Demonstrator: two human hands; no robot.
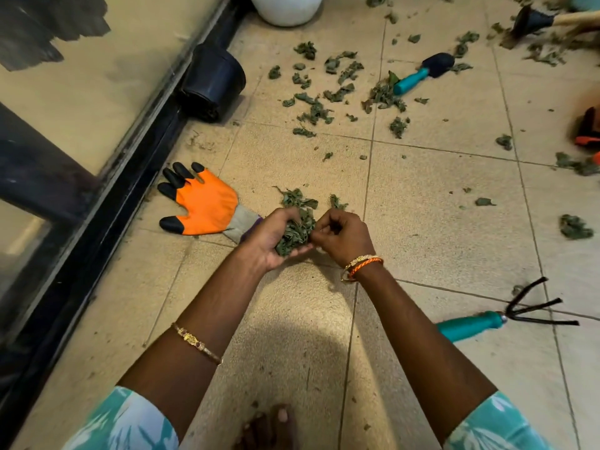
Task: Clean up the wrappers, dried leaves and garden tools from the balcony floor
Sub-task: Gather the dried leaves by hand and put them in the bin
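Green-grey dried leaves [296, 232] fill the cupped left hand [276, 238], whose fingers curl up around the clump just above the tiled floor [438, 196], beside the orange glove [204, 206] lying near the black door track along the floor's left edge. The right hand [344, 238] has its fingers bent inward, pinching bits at the edge of that clump. These leaves look light, brittle and crumbly, so they are best scooped from underneath with cupped palms, not squeezed, or they may shed flakes. Many more leaves [315, 108] lie scattered toward the floor's far side, around a teal-handled trowel [422, 73]. A hand rake [506, 319] lies at the right edge; being stiff, it should lift easily by its teal handle.
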